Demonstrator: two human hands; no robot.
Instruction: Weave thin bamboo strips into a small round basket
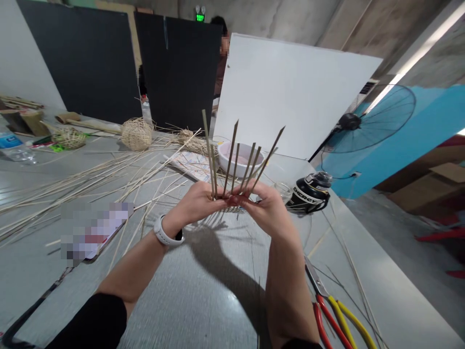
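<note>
Both hands meet in the middle of the view around a small woven piece of bamboo strips (233, 167). Several strips stand up from it and fan outward, with thinner ends showing below the fingers. My left hand (198, 202), with a white watch on its wrist, pinches the left side of the piece. On the right side, my right hand (264, 206) is closed on it, thumb near the other thumb. The woven part between the fingers is mostly hidden. Behind the strips sits a white bowl (241, 157).
Long loose strips (90, 177) spread over the left of the table (203, 300). A woven ball (136, 134) lies at the back. A phone (105, 230) is left, a black bottle (309, 193) right, scissors (321, 286) and pliers front right. A person is partly visible behind the boards.
</note>
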